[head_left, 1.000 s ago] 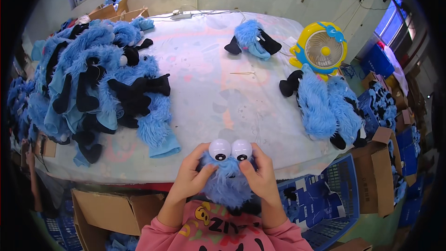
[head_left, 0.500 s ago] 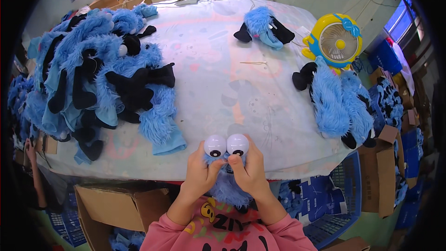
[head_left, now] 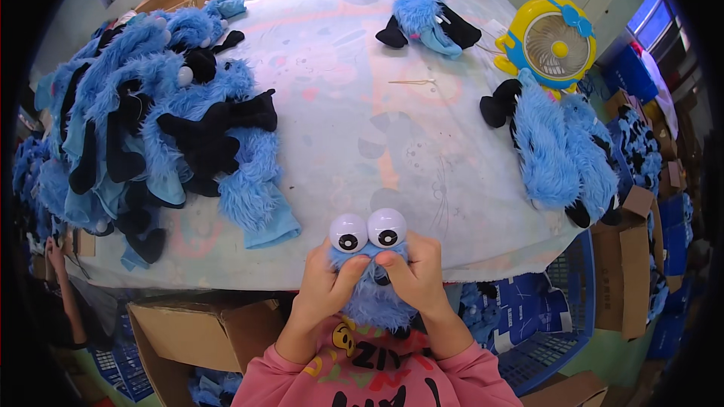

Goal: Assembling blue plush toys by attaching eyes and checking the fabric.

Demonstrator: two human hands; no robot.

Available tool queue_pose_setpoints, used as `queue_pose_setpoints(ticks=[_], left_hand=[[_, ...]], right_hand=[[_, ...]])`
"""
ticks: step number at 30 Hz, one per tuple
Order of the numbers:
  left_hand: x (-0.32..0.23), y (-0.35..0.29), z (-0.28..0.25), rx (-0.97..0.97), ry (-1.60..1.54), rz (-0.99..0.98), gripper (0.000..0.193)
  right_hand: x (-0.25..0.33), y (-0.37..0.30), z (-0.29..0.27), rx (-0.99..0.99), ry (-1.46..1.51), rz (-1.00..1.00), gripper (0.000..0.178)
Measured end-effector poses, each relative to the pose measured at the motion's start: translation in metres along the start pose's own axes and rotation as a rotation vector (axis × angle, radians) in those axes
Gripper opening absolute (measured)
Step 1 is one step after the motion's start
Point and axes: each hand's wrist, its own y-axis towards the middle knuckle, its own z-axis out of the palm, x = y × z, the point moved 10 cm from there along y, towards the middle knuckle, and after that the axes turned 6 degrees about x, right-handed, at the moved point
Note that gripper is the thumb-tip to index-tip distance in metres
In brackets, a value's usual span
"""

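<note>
At lower centre, the left hand [head_left: 321, 280] and right hand [head_left: 422, 275] grip a blue furry plush toy [head_left: 377, 303], thumbs close together below its bulging white eyes [head_left: 387, 224]; uneven thumb pressure could skew or loosen one.

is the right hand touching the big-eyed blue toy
Touching: the head view shows the right hand gripping the big-eyed blue toy, with the thumb pressed against it just below the white eyes.
</note>
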Motion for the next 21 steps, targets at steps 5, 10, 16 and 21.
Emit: queue_pose_setpoints(ticks=[5, 10, 16, 21], left_hand=[[0.034, -0.01, 0.001, 0.107, -0.105, -0.09, 0.015], [0.037, -0.003, 0.005, 0.148, -0.273, -0.156, 0.021], [0.018, 0.01, 0.002, 0.081, -0.385, -0.027, 0.033], [0.002, 0.014, -0.005, 0.087, -0.217, 0.165, 0.036]], right_hand=[[0.013, 0.001, -0.003, -0.019, -0.074, -0.073, 0.026], [0.034, 0.001, 0.001, -0.03, -0.365, -0.276, 0.024], [0.05, -0.003, 0.005, -0.057, -0.511, -0.491, 0.022], [0.051, -0.008, 0.006, -0.046, -0.488, -0.527, 0.028]])
